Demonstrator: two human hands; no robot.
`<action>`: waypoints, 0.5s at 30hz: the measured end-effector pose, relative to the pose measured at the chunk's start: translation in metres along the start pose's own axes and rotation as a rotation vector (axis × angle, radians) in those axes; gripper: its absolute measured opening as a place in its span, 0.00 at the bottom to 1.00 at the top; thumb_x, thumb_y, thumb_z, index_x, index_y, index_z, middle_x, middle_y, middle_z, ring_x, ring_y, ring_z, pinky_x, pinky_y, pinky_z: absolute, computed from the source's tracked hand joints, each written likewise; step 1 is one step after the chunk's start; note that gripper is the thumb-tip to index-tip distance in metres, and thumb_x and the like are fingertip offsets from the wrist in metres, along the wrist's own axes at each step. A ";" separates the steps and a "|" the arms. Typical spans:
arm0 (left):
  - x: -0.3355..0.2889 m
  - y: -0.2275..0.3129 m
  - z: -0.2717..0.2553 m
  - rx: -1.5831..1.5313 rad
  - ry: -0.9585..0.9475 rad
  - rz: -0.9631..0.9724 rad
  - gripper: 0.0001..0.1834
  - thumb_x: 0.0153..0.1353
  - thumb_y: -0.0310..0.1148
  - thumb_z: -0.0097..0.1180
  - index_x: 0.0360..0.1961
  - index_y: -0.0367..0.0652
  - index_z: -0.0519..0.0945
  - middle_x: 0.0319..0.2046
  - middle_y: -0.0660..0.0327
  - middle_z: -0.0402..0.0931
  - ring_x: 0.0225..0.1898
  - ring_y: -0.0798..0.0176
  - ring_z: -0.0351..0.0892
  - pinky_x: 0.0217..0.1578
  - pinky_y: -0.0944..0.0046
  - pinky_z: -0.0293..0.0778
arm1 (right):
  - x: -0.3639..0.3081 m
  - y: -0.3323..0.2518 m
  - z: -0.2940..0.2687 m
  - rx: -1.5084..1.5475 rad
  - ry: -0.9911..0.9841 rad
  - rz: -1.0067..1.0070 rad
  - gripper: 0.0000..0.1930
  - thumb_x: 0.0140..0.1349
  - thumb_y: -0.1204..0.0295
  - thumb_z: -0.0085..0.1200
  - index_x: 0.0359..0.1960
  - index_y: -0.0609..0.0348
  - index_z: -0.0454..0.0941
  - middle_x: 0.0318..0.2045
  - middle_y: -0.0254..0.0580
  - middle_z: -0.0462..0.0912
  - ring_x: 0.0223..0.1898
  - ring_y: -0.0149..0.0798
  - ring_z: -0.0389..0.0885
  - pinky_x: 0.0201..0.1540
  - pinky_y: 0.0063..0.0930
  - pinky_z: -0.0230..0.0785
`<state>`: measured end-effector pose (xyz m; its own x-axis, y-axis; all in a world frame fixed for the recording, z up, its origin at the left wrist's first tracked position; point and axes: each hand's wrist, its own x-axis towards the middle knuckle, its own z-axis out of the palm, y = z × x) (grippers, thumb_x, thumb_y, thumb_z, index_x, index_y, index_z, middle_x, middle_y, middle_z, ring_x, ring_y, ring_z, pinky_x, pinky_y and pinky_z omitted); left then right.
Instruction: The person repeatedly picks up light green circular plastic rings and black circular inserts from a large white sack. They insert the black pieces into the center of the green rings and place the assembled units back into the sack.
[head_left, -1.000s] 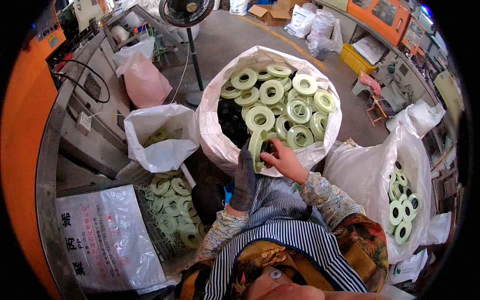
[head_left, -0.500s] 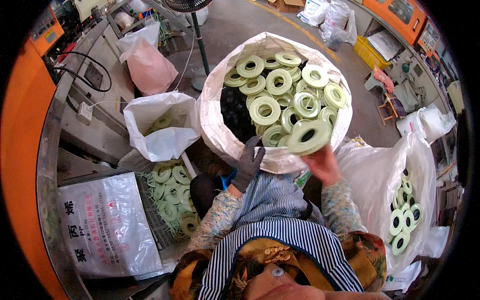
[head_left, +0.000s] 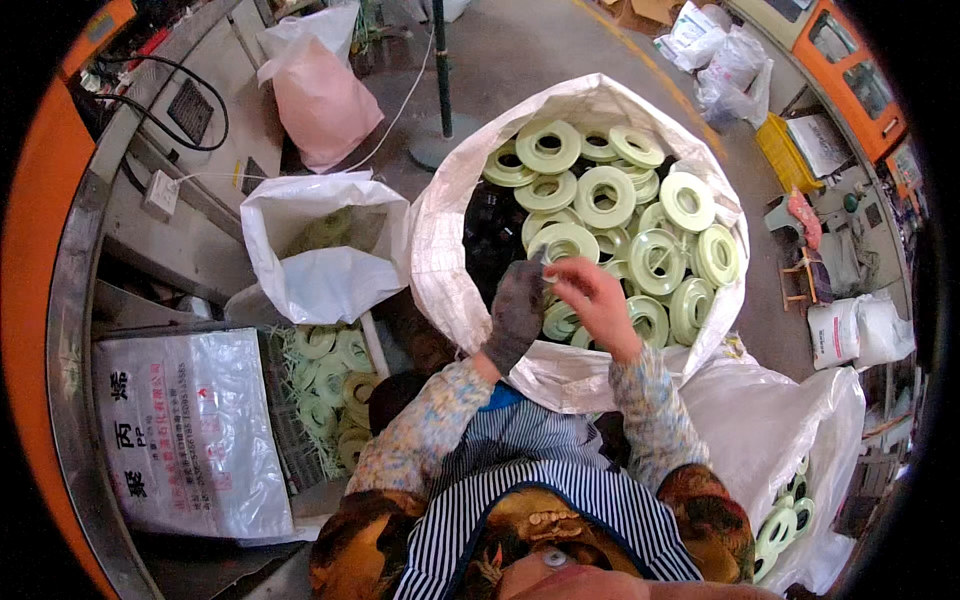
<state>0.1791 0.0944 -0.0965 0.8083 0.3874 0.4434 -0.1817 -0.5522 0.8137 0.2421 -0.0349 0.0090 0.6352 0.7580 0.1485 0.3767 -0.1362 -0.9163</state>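
Both my hands are above the near side of a large white woven sack, with their fingertips meeting. My left hand wears a dark grey glove and has its fingers pressed together. Bare and bent inward, the fingers of my right hand pinch at the glove's fingertips; anything between them is too small to make out. Pale green plastic rings, flanged and with round centre holes, are heaped in the sack under and beyond my hands. Black parts show along its left side.
Left of the sack stands a smaller white bag. Below it, more green rings lie among strips beside a flat printed bag. A translucent sack holding rings is at right. Farther off are a pink-filled bag and a stand pole.
The green ring my right hand held over the sack has left that hand. My right hand has moved left to meet my left hand, which has risen over the sack's near rim. The view has shifted.
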 end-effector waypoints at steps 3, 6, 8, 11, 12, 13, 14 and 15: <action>-0.006 0.000 -0.020 0.005 0.039 0.065 0.28 0.61 0.33 0.54 0.62 0.36 0.66 0.55 0.43 0.68 0.56 0.42 0.67 0.57 0.51 0.64 | 0.069 0.034 0.032 -0.420 0.004 -0.165 0.11 0.59 0.71 0.57 0.42 0.60 0.79 0.37 0.39 0.80 0.38 0.41 0.80 0.40 0.35 0.73; -0.033 -0.038 0.016 0.467 -0.152 0.241 0.29 0.62 0.42 0.52 0.60 0.37 0.67 0.55 0.43 0.67 0.58 0.42 0.65 0.56 0.52 0.65 | 0.122 0.104 0.081 -0.907 -0.221 -0.214 0.10 0.57 0.68 0.57 0.37 0.59 0.82 0.37 0.43 0.80 0.39 0.48 0.79 0.40 0.40 0.75; -0.058 -0.102 0.070 0.345 -0.258 0.002 0.31 0.65 0.51 0.42 0.65 0.46 0.64 0.62 0.52 0.64 0.65 0.45 0.57 0.67 0.47 0.50 | 0.140 0.097 0.113 -1.103 -0.330 -0.088 0.09 0.57 0.68 0.56 0.35 0.58 0.83 0.38 0.44 0.80 0.40 0.49 0.80 0.39 0.40 0.76; -0.067 -0.107 0.081 -0.157 -0.318 -0.425 0.29 0.67 0.49 0.40 0.65 0.47 0.64 0.63 0.55 0.64 0.65 0.50 0.59 0.66 0.50 0.52 | 0.150 0.133 0.135 -1.175 -0.332 0.147 0.13 0.52 0.65 0.59 0.34 0.61 0.83 0.41 0.52 0.81 0.41 0.52 0.80 0.41 0.42 0.76; -0.066 -0.108 0.082 -0.157 -0.320 -0.426 0.29 0.67 0.49 0.41 0.64 0.46 0.64 0.62 0.54 0.64 0.64 0.50 0.59 0.65 0.50 0.53 | 0.149 0.140 0.141 -1.138 -0.303 0.164 0.11 0.51 0.68 0.58 0.30 0.62 0.83 0.42 0.53 0.80 0.42 0.51 0.80 0.42 0.42 0.76; -0.065 -0.111 0.082 -0.150 -0.315 -0.421 0.29 0.66 0.48 0.42 0.64 0.46 0.64 0.62 0.54 0.65 0.64 0.50 0.60 0.64 0.50 0.54 | 0.148 0.141 0.147 -1.101 -0.317 0.198 0.13 0.51 0.68 0.57 0.36 0.64 0.82 0.40 0.53 0.81 0.41 0.52 0.81 0.41 0.41 0.76; -0.064 -0.111 0.086 -0.147 -0.313 -0.418 0.29 0.66 0.48 0.43 0.63 0.45 0.65 0.61 0.54 0.65 0.63 0.51 0.61 0.64 0.50 0.55 | 0.143 0.143 0.151 -1.118 -0.212 0.181 0.17 0.51 0.68 0.57 0.41 0.65 0.79 0.38 0.53 0.81 0.40 0.52 0.81 0.40 0.42 0.77; -0.061 -0.112 0.088 -0.141 -0.311 -0.418 0.28 0.65 0.47 0.44 0.63 0.45 0.65 0.60 0.54 0.66 0.62 0.51 0.62 0.63 0.50 0.56 | 0.140 0.145 0.155 -1.133 -0.106 0.164 0.22 0.51 0.68 0.58 0.47 0.65 0.76 0.36 0.53 0.82 0.39 0.52 0.82 0.39 0.42 0.77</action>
<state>0.1990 0.0677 -0.2482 0.9517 0.3038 -0.0438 0.1348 -0.2854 0.9489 0.2811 0.1497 -0.1608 0.6928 0.7207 -0.0230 0.7191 -0.6929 -0.0533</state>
